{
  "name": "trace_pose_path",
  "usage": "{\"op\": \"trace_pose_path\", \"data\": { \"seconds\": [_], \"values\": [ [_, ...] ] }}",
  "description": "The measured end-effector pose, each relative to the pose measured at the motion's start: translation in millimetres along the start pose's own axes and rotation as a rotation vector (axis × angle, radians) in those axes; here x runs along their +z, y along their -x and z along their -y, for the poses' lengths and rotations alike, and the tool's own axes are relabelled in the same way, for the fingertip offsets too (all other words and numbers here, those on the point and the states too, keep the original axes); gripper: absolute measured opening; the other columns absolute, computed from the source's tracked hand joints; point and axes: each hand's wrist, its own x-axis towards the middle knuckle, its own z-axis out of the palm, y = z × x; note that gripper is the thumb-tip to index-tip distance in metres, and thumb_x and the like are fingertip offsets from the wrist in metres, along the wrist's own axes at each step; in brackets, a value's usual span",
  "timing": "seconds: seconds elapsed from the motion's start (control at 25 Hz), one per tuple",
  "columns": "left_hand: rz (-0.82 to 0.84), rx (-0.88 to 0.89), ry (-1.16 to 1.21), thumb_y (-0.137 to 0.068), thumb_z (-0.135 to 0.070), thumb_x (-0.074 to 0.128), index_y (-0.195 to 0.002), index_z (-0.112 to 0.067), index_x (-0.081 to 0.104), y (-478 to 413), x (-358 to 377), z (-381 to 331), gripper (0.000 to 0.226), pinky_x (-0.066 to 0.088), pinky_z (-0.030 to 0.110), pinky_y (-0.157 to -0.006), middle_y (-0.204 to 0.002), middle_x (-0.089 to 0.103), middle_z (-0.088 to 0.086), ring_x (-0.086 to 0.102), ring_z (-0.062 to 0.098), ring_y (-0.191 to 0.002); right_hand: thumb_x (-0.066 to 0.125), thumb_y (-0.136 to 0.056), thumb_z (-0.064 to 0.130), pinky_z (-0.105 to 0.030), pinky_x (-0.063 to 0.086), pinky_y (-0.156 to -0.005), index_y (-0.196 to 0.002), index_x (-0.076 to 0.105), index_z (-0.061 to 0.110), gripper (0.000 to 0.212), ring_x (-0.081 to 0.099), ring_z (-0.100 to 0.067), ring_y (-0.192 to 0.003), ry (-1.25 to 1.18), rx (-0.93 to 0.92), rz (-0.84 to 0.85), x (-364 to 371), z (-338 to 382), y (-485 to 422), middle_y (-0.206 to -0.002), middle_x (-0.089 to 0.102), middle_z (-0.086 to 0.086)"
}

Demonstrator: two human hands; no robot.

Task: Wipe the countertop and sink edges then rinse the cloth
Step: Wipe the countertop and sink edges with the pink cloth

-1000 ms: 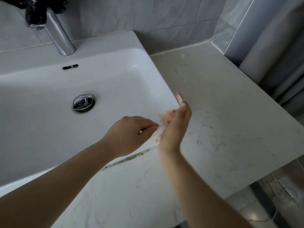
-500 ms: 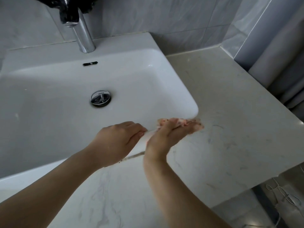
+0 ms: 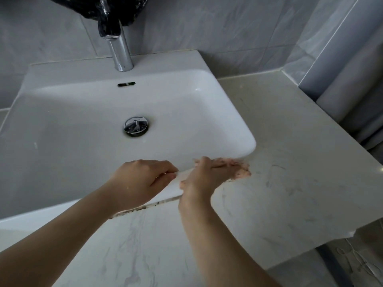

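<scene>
The cloth (image 3: 241,172) is small and pink with speckles. It lies at the front right corner of the sink (image 3: 165,63), right where the white rim meets the countertop (image 3: 290,162). Most of it is hidden, and only a bit peeks out past the fingertips.

The cloth looks soft, thin and light. I think it is damp, so it will bend and bunch up easily and may slide on the smooth stone. It will not break. A good way to work it is a flat hand on top, pushing down. To lift it for rinsing, it is best to scrunch the whole thing in the fist so no corner hangs loose.

The right hand (image 3: 204,177) lies on top of the cloth with its fingers stretched out along the rim, pressing it down. The left hand (image 3: 141,179) sits just beside it on the front rim, fingers curled and thumb meeting them. I cannot tell if it holds anything.

There is one cloth, one sink, one countertop and two hands. There is also one shiny tap (image 3: 121,50), one round drain (image 3: 136,125) and one little overflow slot (image 3: 126,84). One dirty dark line (image 3: 143,207) runs along the front of the sink and looks like it needs a wipe.
</scene>
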Motion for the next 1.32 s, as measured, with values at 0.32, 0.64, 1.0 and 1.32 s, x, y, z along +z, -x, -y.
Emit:
{"op": "trace_pose_path", "data": {
  "seconds": [0.32, 0.64, 1.0, 1.32],
  "values": [
    [-0.049, -0.029, 0.086, -0.073, -0.063, 0.018, -0.098, -0.042, 0.062, 0.2, 1.1, 3.1, 0.055, 0.043, 0.015, -0.066, -0.083, 0.062, -0.030, 0.054, -0.009, -0.085, 0.037, -0.085, 0.013, -0.006, 0.047, -0.066, -0.142, 0.033, 0.006, 0.058, 0.048, -0.022, -0.108, -0.188, -0.020, -0.053, -23.8, 50.8, -75.9, -0.135, 0.046, -0.013],
    [-0.117, 0.157, -0.067, -0.083, -0.049, 0.012, -0.104, -0.028, 0.059, 9.6, 1.1, 6.5, 0.055, 0.049, 0.030, -0.058, -0.082, 0.067, -0.012, 0.063, 0.014, -0.072, 0.045, -0.066, 0.069, -0.047, 0.037, -0.108, -0.146, 0.009, 0.017, 0.102, 0.041, -0.027, -0.132, 0.047, 0.080, 0.161, 3.1, -24.1, 37.8, -0.151, 0.028, -0.017],
    [0.014, 0.122, -0.098, -0.071, -0.059, -0.008, -0.113, -0.033, 0.050, 44.6, -10.8, 50.3, 0.076, 0.046, 0.026, -0.071, -0.091, 0.065, -0.011, 0.059, 0.012, -0.080, 0.049, -0.085, 0.002, -0.022, 0.022, -0.109, -0.148, -0.001, 0.001, 0.080, 0.025, -0.024, -0.137, 0.080, -0.125, -0.227, 15.8, 15.9, 35.9, -0.155, 0.011, -0.018],
    [0.015, 0.148, -0.090, -0.074, -0.057, -0.006, -0.114, -0.031, 0.051, 40.8, -12.0, 48.1, 0.074, 0.040, 0.024, -0.067, -0.089, 0.063, -0.011, 0.056, 0.011, -0.077, 0.043, -0.071, 0.020, -0.029, 0.041, -0.081, -0.121, 0.033, 0.012, 0.051, 0.049, -0.015, -0.083, -0.086, -0.069, -0.229, -6.5, 39.8, -49.4, -0.121, 0.045, -0.012]
  ]
}}
